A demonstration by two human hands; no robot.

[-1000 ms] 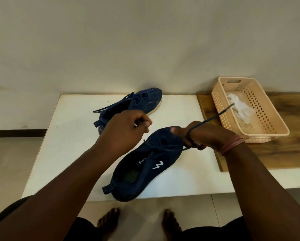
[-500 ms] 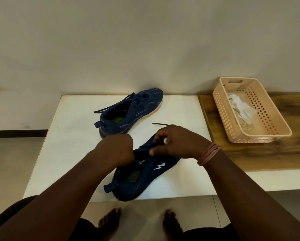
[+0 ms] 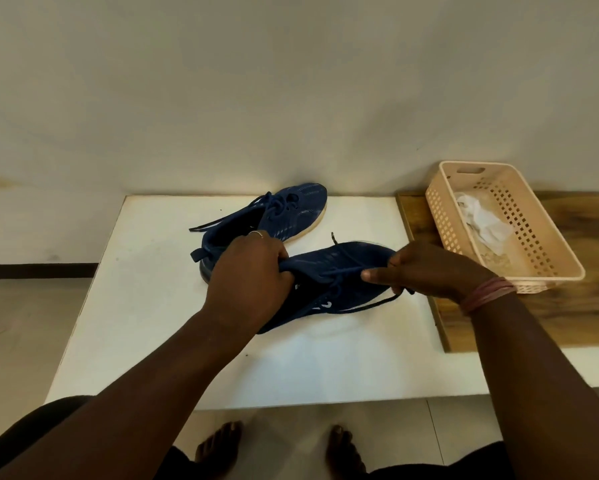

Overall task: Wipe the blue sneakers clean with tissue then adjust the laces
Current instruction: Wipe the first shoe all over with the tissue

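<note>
From the head view, your left hand (image 3: 248,278) grips the heel collar of the near sneaker (image 3: 339,271) at table (image 3: 152,306) centre; your right hand (image 3: 426,270) curls around its toe and lace (image 3: 377,303). The second sneaker (image 3: 291,209) lies at 11 o'clock, and the basket (image 3: 547,244) holding tissue (image 3: 481,220) at 2 o'clock.

plain home room, tiled floor (image 3: 31,334), bare feet (image 3: 218,445), low white table (image 3: 145,306)

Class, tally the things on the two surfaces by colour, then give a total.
Blue sneakers: 2, near sneaker and far sneaker
Peach basket: 1
White tissue in the basket: 1
Total: 4
</note>
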